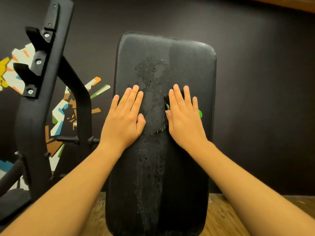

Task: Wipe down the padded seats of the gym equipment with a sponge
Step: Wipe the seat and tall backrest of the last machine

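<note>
The right hand (185, 116) lies flat with straight, slightly spread fingers pressing on a sponge (200, 114), which is almost wholly hidden beneath it: only a dark edge with suds shows by the thumb and a green corner by the little finger. The left hand (124, 116) rests flat beside it, fingers straight, holding nothing. Both are on the black padded backrest (187, 62), whose textured vinyl has a wet, beaded streak down its middle, with a black rack upright (42, 82) to the left.
</note>
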The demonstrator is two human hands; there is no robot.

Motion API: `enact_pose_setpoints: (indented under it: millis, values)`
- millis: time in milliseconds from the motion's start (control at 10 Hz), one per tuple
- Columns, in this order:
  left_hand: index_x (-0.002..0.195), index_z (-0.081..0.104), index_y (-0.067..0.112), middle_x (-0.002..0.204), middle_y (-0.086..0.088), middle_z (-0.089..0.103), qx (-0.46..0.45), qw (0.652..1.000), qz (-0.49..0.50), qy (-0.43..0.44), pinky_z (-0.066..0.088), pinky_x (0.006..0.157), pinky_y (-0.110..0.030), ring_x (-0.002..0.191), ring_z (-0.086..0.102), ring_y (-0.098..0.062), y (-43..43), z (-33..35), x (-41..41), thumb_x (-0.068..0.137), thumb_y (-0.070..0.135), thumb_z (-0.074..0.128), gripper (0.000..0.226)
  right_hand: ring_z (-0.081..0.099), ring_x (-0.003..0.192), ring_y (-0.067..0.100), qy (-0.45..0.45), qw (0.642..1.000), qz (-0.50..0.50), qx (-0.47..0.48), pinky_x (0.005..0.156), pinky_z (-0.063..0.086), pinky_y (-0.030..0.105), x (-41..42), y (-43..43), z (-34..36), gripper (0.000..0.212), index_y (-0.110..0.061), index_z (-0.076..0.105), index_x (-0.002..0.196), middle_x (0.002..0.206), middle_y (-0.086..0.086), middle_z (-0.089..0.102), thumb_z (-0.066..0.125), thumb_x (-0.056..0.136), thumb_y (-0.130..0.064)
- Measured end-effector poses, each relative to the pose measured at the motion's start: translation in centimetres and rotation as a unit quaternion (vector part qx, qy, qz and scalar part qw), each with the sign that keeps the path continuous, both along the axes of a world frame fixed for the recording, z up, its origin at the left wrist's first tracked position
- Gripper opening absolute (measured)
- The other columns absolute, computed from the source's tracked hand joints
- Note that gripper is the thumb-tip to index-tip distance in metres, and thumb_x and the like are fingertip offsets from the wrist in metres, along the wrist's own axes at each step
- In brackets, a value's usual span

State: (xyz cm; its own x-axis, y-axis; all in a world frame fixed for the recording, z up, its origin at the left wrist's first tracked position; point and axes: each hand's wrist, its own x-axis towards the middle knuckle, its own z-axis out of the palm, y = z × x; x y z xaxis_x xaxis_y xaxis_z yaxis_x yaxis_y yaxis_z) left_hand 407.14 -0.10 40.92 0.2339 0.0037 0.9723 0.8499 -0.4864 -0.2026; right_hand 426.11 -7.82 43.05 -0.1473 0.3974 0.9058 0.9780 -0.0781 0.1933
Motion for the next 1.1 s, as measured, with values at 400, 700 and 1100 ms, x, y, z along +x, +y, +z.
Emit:
enact_pose_setpoints:
  millis: [400, 700, 1100]
  values:
    - [0.157, 0.030, 0.006, 0.166, -0.011, 0.023, -0.006, 1.000, 0.001, -0.001, 0.020, 0.124, -0.050, 0.154, 0.020, -0.026, -0.1, 0.0, -0.1, 0.100, 0.029, 0.036, 0.062, -0.002, 0.157, 0.035, -0.009, 1.000, -0.011, -0.026, 0.125, 0.014, 0.056, 0.4, -0.2, 0.0, 0.062, -0.008, 0.012, 0.162, 0.171, 0.011, 0.005, 0.029, 0.106, -0.032]
    - [0.158, 0.029, 0.006, 0.166, -0.012, 0.022, -0.006, 1.000, -0.003, -0.001, 0.018, 0.125, -0.050, 0.154, 0.020, -0.027, 0.0, -0.1, 0.0, 0.100, 0.028, 0.035, 0.062, -0.001, 0.157, 0.034, -0.024, 0.999, -0.009, -0.023, 0.125, 0.015, 0.055, 0.2, -0.8, -8.1, 0.062, -0.009, 0.016, 0.162, 0.171, 0.010, 0.008, 0.033, 0.107, -0.033]
    - [0.158, 0.027, 0.007, 0.167, -0.011, 0.021, -0.008, 1.000, -0.008, -0.003, 0.016, 0.125, -0.049, 0.155, 0.018, -0.026, 0.0, -0.1, 0.0, 0.100, 0.027, 0.036, 0.062, 0.000, 0.157, 0.034, 0.034, 0.999, -0.010, 0.007, 0.124, 0.014, 0.056, -0.7, 0.0, -5.8, 0.061, -0.007, 0.018, 0.161, 0.170, 0.011, 0.010, 0.030, 0.106, -0.030]
